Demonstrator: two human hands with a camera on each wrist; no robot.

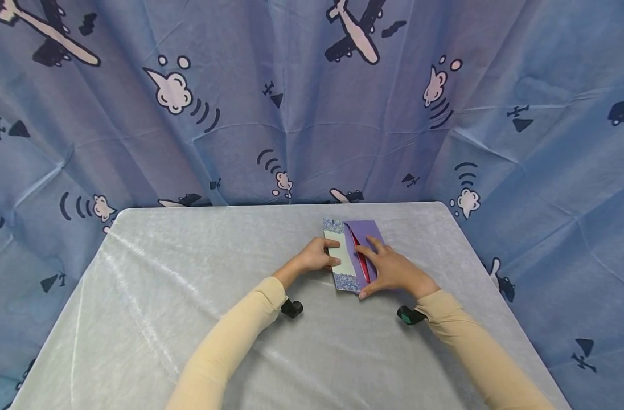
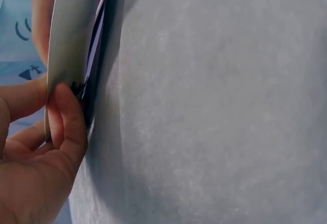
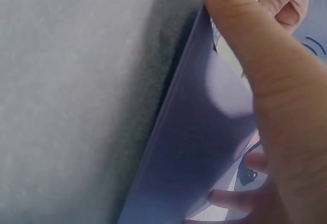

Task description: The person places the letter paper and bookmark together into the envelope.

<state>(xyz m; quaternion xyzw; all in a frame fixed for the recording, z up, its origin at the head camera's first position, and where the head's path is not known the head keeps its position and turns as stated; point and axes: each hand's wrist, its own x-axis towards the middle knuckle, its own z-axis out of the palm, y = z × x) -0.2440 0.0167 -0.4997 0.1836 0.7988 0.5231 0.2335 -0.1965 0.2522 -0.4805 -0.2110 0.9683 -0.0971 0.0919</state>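
Observation:
A notebook point(image 1: 345, 262) with a pale cover flap, blue patterned at both ends, lies on the table. Beside the flap shows its purple side point(image 1: 365, 228), with a slim red pen-like thing point(image 1: 364, 267) along the gap. My left hand point(image 1: 316, 255) pinches the flap's left edge between thumb and fingers; the left wrist view shows the flap point(image 2: 71, 35) tilted up in that grip. My right hand point(image 1: 394, 269) spreads over the purple side, its thumb at the near edge. In the right wrist view, its thumb point(image 3: 255, 50) crosses above the purple surface point(image 3: 189, 132).
A pale, crinkled cloth covers the table point(image 1: 189, 250). Behind and beside it hangs a blue curtain point(image 1: 302, 102) printed with planes and clouds. Dark wrist cameras stick out below the left wrist point(image 1: 292, 309) and the right wrist point(image 1: 411, 315).

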